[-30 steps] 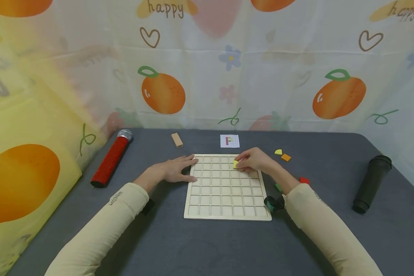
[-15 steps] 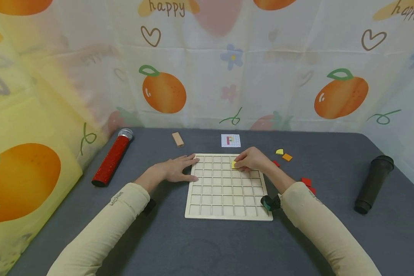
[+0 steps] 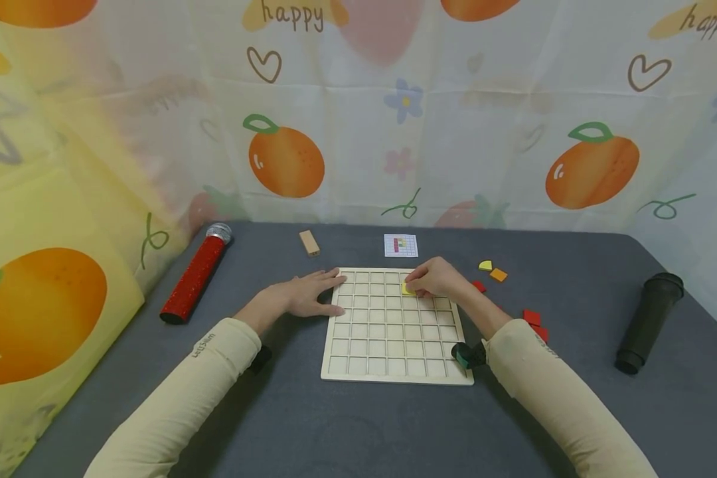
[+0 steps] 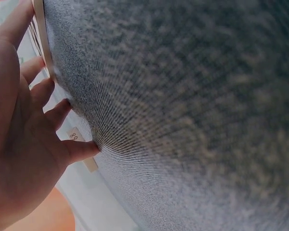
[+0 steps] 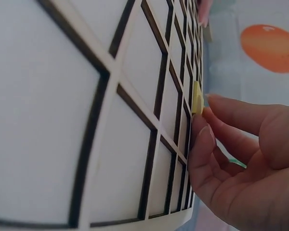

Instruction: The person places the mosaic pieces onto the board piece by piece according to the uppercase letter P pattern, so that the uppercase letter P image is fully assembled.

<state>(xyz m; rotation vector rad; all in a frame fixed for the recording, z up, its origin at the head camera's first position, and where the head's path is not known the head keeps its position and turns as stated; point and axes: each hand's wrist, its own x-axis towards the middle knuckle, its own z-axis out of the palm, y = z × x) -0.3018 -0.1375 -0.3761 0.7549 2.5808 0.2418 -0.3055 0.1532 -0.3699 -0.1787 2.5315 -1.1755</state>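
Right hand: our right hand (image 3: pixel 436 279) reaches over the far right part of the wooden grid board (image 3: pixel 394 362), fingers (image 5: pixel 202 139) curled and pinching a small yellow tile (image 3: pixel 407 289) between thumb and fingertip.
Yellow tile: it sits at the fingertips, at a cell in the board's second row from the far edge — in the right wrist view it (image 5: pixel 197 97) stands proud of the surface, so we judge it not yet seated flush.
Left hand: our left hand (image 3: pixel 305 295) lies flat on the grey worktop (image 3: pixel 334 425), fingers (image 4: pixel 43 91) straight and spread, their tips against the board's left edge — most likely to keep the board from sliding while the other hand works.
Pattern card: a small printed card (image 3: pixel 401 245) with coloured squares lies just beyond the right fingers, past the board's far edge, near enough to read.
Spare pieces: right of the right fingers lie a yellow curved piece (image 3: pixel 485 265) and an orange piece (image 3: pixel 498 274), with red pieces (image 3: pixel 533 320) nearer the right forearm.
Farther off: a small wooden block (image 3: pixel 309 242) beyond the left fingers; a red microphone (image 3: pixel 195 275) well to their left; a black cylinder (image 3: pixel 648 322) well right of the right hand.
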